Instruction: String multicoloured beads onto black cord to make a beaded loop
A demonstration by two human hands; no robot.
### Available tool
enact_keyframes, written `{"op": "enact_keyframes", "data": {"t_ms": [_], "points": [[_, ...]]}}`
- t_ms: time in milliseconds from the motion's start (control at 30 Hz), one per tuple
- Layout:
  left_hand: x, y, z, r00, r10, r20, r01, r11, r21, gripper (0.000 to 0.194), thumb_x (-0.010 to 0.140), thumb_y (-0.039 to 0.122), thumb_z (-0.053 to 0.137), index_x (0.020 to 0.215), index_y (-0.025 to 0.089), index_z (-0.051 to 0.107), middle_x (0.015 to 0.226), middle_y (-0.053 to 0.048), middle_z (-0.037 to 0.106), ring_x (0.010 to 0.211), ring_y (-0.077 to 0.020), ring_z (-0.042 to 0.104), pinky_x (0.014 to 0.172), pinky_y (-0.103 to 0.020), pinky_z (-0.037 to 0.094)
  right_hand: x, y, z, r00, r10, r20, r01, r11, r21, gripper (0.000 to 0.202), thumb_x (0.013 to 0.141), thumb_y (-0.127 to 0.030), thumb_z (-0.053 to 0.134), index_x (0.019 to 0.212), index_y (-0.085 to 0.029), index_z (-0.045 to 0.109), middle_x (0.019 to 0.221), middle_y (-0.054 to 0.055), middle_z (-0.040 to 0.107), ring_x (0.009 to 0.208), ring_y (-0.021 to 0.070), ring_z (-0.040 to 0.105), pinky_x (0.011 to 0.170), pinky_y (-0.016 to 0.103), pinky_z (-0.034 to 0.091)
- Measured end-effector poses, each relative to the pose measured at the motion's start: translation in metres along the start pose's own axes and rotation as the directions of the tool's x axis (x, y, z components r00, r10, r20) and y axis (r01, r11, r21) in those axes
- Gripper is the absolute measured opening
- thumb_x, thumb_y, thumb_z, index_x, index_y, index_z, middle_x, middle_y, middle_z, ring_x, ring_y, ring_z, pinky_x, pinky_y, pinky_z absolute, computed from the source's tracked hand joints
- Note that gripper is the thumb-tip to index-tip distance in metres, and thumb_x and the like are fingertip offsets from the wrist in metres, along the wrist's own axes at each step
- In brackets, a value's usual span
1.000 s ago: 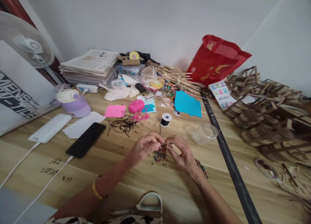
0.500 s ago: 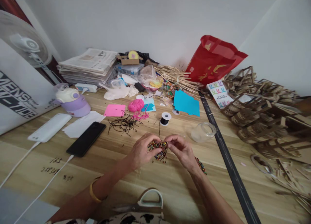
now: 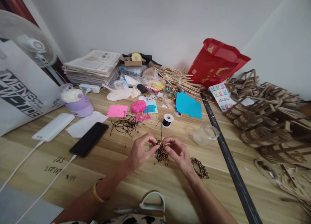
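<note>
My left hand (image 3: 143,151) is closed, its fingertips pinching a black cord with a few coloured beads on it. Close beside it, my right hand (image 3: 178,152) pinches the same cord from the right. Below and between my fingers lies a pile of small multicoloured beads (image 3: 162,155). The cord runs up toward a white spool of black cord (image 3: 167,119), which stands just beyond my hands. A strung loop of beads (image 3: 201,169) rests on the table right of my right wrist.
Scissors (image 3: 152,203) lie at the near edge. A glass jar (image 3: 206,135) stands at right, a black phone (image 3: 89,139) at left. Pink yarn (image 3: 138,106), tangled black cord (image 3: 126,124) and blue paper (image 3: 189,105) lie beyond. Woven baskets (image 3: 262,127) fill the right side.
My left hand has moved in so its fingertips are at the beads on the cord. More of the strung bead loop shows beside my right wrist. The view has shifted slightly.
</note>
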State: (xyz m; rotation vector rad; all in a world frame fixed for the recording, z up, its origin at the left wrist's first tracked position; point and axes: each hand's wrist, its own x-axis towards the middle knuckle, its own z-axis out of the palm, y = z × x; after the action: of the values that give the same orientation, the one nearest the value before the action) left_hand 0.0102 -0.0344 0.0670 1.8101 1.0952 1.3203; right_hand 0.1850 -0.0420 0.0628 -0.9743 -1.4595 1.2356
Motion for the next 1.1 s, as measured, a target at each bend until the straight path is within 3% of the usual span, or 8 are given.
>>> {"op": "enact_keyframes", "data": {"t_ms": [133,300,433,733,933,1100], "points": [[-0.002,-0.003,0.001,0.998,0.061,-0.029,-0.061,0.998,-0.006,0.003,0.076,0.015,0.060,0.075,0.016,0.057,0.087,-0.007,0.067,0.085,-0.0177,0.063,0.079,-0.029,0.049,0.000,-0.001,0.011,1.000,-0.015,-0.025,0.016,0.999,0.029,0.030,0.073,-0.035,0.073,0.093,-0.019,0.057,0.080,0.002,0.061,0.070,0.0134,0.057,0.065,0.025,0.049],[-0.003,-0.007,0.000,0.988,-0.153,-0.010,0.152,0.988,-0.037,0.006,0.078,0.020,0.060,0.078,0.017,0.055,0.076,-0.003,0.066,0.075,-0.0150,0.063,0.071,-0.024,0.049,0.001,-0.002,0.016,0.997,0.073,0.041,-0.076,0.993,0.089,0.023,0.079,-0.039,0.067,0.084,-0.018,0.058,0.073,0.002,0.062,0.066,0.0133,0.061,0.060,0.024,0.050],[-0.002,-0.013,0.000,0.941,-0.329,0.076,0.337,0.912,-0.231,0.015,0.078,0.028,0.061,0.086,0.015,0.057,0.074,-0.003,0.067,0.069,-0.0150,0.063,0.065,-0.024,0.049,0.003,-0.004,0.015,0.993,0.104,0.060,-0.112,0.985,0.134,0.026,0.080,-0.042,0.065,0.084,-0.018,0.059,0.072,0.002,0.066,0.065,0.0155,0.065,0.065,0.028,0.054],[0.003,-0.017,0.001,0.870,-0.478,0.120,0.478,0.761,-0.438,0.022,0.062,0.025,0.075,0.074,0.013,0.062,0.066,-0.001,0.065,0.062,-0.0127,0.059,0.061,-0.023,0.045,0.005,-0.002,0.017,0.994,0.100,0.048,-0.107,0.982,0.154,0.026,0.084,-0.043,0.061,0.083,-0.017,0.063,0.074,0.004,0.071,0.068,0.0155,0.067,0.066,0.027,0.053],[0.002,-0.023,0.001,0.837,-0.518,0.177,0.526,0.674,-0.519,0.026,0.058,0.026,0.078,0.075,0.013,0.064,0.070,-0.001,0.067,0.064,-0.0131,0.059,0.064,-0.024,0.046,0.006,-0.001,0.018,0.994,0.085,0.073,-0.092,0.991,0.100,0.027,0.086,-0.042,0.059,0.088,-0.016,0.065,0.073,0.004,0.068,0.066,0.0145,0.063,0.063,0.026,0.051],[0.002,-0.026,0.000,0.834,-0.504,0.225,0.540,0.659,-0.523,0.026,0.062,0.028,0.077,0.078,0.012,0.066,0.073,-0.003,0.069,0.068,-0.0139,0.061,0.067,-0.024,0.047,0.008,-0.003,0.010,0.996,0.051,0.072,-0.049,0.998,-0.025,0.028,0.087,-0.042,0.057,0.083,-0.015,0.064,0.065,0.001,0.059,0.057,0.0117,0.054,0.054,0.022,0.044]]}}
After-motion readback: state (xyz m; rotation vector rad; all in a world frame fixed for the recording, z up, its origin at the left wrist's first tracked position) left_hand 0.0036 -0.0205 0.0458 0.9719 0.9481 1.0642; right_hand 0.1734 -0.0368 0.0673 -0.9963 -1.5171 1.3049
